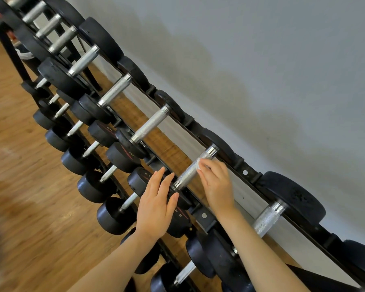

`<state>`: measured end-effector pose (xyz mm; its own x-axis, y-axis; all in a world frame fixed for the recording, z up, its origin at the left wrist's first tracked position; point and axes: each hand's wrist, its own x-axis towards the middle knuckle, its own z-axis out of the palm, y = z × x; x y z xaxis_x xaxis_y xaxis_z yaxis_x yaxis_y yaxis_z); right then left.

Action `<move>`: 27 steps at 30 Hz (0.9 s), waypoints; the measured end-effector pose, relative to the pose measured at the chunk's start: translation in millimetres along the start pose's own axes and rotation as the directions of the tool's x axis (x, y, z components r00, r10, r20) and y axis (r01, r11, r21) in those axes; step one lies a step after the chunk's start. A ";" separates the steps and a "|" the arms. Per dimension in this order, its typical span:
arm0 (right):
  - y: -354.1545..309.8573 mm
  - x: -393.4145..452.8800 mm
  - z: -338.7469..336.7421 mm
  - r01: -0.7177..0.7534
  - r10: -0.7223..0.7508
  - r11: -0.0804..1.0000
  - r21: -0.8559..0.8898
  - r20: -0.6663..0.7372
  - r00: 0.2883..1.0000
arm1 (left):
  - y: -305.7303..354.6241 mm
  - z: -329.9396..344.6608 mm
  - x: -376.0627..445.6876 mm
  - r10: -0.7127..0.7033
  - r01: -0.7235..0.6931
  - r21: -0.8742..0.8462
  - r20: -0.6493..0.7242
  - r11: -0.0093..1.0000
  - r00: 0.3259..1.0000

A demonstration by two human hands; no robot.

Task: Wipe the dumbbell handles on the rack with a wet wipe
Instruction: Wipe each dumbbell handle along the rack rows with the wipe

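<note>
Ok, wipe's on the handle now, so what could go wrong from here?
1. The wet wipe is small and only pinched by the right hand; it may slip off or miss the underside of the dumbbell handle.
2. The left hand lies flat on the black weight head, not gripping; if the dumbbell rolls in its cradle, fingers near the collar could get nipped.
3. The wipe sits near the far end, so the near end could be skipped.

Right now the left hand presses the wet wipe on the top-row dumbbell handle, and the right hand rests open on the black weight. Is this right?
The hands are swapped. In the head view the right hand presses the wet wipe on the top-row dumbbell handle, and the left hand rests open on the black weight.
</note>
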<state>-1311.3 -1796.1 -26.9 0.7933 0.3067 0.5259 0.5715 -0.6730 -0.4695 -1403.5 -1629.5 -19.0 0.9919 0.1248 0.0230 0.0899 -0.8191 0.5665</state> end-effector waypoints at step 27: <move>1.9 -2.5 4.6 -0.188 0.215 0.969 0.159 -0.175 0.961 | 2.5 -1.4 0.5 -0.009 0.009 0.003 -0.012 1.000 1.000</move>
<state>-1311.2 -1795.0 -32.4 0.8486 0.0324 0.5281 0.4380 -0.6029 -0.6668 -1402.9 -1630.7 -16.4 0.9900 0.1385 0.0278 0.0988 -0.8198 0.5641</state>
